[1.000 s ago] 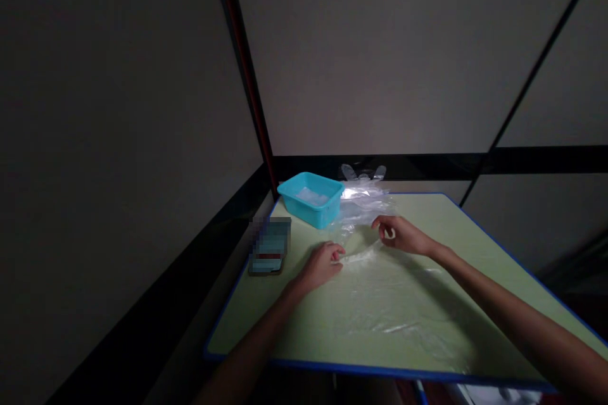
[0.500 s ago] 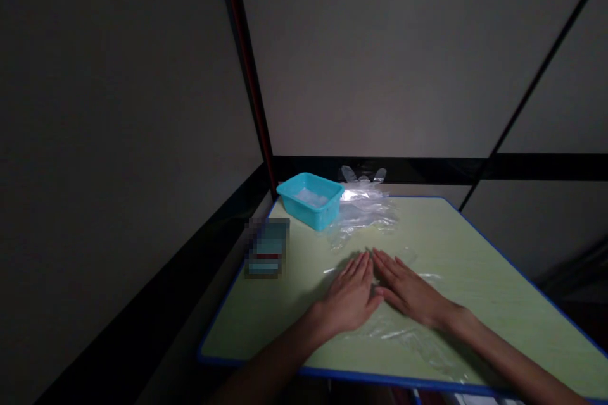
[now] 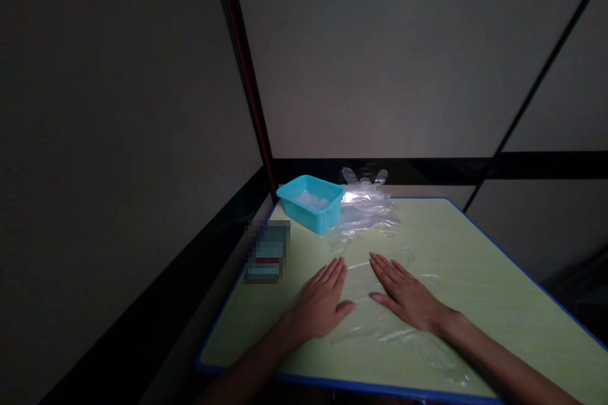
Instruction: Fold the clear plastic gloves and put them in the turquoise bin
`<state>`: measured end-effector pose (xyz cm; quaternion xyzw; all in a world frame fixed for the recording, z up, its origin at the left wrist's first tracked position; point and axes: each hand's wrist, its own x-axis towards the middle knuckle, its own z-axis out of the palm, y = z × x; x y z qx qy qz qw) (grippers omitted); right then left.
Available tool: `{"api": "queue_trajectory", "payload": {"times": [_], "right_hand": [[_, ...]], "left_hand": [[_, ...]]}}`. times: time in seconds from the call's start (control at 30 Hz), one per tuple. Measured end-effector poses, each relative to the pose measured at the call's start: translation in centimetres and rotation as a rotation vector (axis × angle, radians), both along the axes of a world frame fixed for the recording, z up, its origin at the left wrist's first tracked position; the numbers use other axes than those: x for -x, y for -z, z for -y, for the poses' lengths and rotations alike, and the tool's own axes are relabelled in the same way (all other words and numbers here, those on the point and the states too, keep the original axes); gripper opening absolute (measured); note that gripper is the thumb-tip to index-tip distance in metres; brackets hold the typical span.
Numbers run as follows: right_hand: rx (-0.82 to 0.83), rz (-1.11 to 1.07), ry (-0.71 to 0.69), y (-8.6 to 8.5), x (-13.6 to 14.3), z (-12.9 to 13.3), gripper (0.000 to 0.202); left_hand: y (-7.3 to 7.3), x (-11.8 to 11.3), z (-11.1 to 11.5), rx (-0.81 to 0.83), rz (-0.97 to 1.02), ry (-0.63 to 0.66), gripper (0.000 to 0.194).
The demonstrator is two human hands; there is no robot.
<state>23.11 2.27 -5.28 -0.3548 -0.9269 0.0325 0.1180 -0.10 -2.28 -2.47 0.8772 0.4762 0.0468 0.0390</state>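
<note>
A clear disposable plastic glove lies spread on the pale green table, its edges faint and creased. My right hand rests palm down on it, fingers stretched out and thumb apart. To the left, my left hand also lies flat, fingers straight and thumb pointing towards the glove; its thumb side is at the glove's left edge. Neither hand holds anything. Beyond them is a pile of clear plastic gloves, with some fingers sticking up at the back.
A turquoise plastic basket with whitish, see-through material inside stands at the back left, touching the glove pile. A blurred-out flat object lies near the left edge. Walls rise behind and to the left; the table has a blue rim.
My left hand has slid left, away from my right hand, so a wide gap separates them. My right hand has hardly moved. More of the glove shows between them.
</note>
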Motion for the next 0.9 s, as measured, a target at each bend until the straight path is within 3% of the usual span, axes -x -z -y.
{"api": "queue_trajectory", "payload": {"times": [0.1,0.2,0.33,0.4,0.5,0.63,0.77,0.9], "right_hand": [[0.100,-0.025,-0.011,-1.2,0.3,-1.0,0.063],[0.148,-0.097,-0.055,-3.9,-0.7,-0.9,0.057],[0.203,-0.029,-0.195,-8.1,-3.4,1.7,0.032],[0.230,0.060,-0.225,-9.2,-4.5,3.4,0.022],[0.251,0.129,-0.190,-9.2,-5.2,5.5,0.008],[0.256,0.155,-0.200,-8.5,-5.0,6.5,0.014],[0.314,0.092,-0.208,-9.7,-4.8,5.7,0.018],[0.317,0.022,-0.174,-11.2,-4.0,3.2,0.024]], "left_hand": [[0.0,0.6,-0.8,0.008,0.005,-0.031,0.063],[-0.3,1.2,-1.1,-0.012,0.058,-0.040,0.062],[-1.7,1.2,0.1,0.000,0.176,0.056,0.053],[-2.5,0.4,1.0,0.028,0.234,0.149,0.042],[-3.3,-1.5,2.2,0.071,0.298,0.233,0.027],[-3.4,-3.7,3.0,0.087,0.293,0.253,0.014],[-3.0,-4.3,3.1,0.087,0.281,0.226,0.010],[-2.9,-4.4,3.4,0.109,0.314,0.206,0.023]]}}
